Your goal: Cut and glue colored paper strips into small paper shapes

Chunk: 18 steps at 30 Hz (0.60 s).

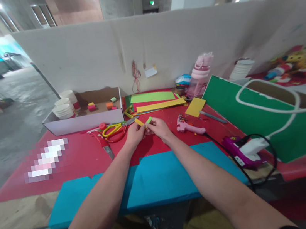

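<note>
My left hand pinches a small orange-yellow paper piece. My right hand, close beside it, is closed on a small light-green paper piece. The fingertips of both hands meet over the red table cover; exactly what lies between them is too small to tell. To the left are yellow-handled scissors, red-handled scissors and a utility knife. A pink hot glue gun lies to the right of my right hand.
A cardboard box with paper cups and small coloured rolls stands back left. Coloured sheets lie behind my hands. Blue sheets cover the front edge. On the right are a purple power strip, cables and a leaning green board.
</note>
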Available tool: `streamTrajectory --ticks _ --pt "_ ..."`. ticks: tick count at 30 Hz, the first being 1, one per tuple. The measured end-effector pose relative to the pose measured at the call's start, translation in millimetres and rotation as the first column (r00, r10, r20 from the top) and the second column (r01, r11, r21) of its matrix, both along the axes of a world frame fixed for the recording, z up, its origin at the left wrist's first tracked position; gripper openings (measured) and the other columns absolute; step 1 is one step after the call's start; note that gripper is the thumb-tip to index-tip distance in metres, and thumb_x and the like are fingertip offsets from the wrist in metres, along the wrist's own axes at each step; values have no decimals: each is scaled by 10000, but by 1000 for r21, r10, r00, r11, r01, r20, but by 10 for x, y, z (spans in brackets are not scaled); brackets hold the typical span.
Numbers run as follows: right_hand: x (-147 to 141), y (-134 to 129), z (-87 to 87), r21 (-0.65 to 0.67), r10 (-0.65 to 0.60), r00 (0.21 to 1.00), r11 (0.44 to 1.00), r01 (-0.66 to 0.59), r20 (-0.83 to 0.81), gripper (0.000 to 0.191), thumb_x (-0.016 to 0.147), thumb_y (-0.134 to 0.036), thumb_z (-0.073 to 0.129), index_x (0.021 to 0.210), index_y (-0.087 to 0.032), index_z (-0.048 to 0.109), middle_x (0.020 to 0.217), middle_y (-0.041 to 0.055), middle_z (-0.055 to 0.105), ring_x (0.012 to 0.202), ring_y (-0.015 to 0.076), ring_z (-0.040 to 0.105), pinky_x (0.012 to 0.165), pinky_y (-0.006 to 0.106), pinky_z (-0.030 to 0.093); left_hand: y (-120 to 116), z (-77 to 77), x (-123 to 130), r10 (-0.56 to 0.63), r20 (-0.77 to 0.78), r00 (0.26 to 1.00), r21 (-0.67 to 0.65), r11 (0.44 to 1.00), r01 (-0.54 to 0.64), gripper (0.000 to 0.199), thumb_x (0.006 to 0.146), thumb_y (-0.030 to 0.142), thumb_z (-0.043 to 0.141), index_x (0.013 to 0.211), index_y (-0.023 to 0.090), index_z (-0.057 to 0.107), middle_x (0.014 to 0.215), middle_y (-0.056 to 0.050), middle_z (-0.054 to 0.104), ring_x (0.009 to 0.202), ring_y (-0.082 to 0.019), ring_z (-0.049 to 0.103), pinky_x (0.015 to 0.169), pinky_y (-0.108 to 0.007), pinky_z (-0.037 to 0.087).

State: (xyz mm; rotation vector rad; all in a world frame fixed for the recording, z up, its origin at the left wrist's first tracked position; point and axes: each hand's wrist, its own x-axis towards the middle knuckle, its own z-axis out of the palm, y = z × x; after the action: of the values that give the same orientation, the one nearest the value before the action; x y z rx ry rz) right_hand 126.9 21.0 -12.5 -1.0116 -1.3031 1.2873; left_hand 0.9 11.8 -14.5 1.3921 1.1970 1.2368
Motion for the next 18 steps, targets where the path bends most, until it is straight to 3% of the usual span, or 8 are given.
streamTrajectory --ticks 10,18 --pt "-3 35 -32 -21 3 1000 1000 -3 13 266 676 -391 699 706 -198 519 546 -47 563 479 103 558 522 262 536 29 -39 -7 -5 -41 999 8 1000 5 147 776 201 596 638 169 556 533 -17 585 412 -107 480 440 -214 326" --pt "4 74 -96 85 -33 991 996 22 130 267 713 -432 652 677 -217 497 533 -42 558 472 128 566 482 265 513 48 -56 -16 5 -113 994 57 998 1 141 743 163 591 608 177 552 511 -8 546 451 -125 460 477 -227 318"
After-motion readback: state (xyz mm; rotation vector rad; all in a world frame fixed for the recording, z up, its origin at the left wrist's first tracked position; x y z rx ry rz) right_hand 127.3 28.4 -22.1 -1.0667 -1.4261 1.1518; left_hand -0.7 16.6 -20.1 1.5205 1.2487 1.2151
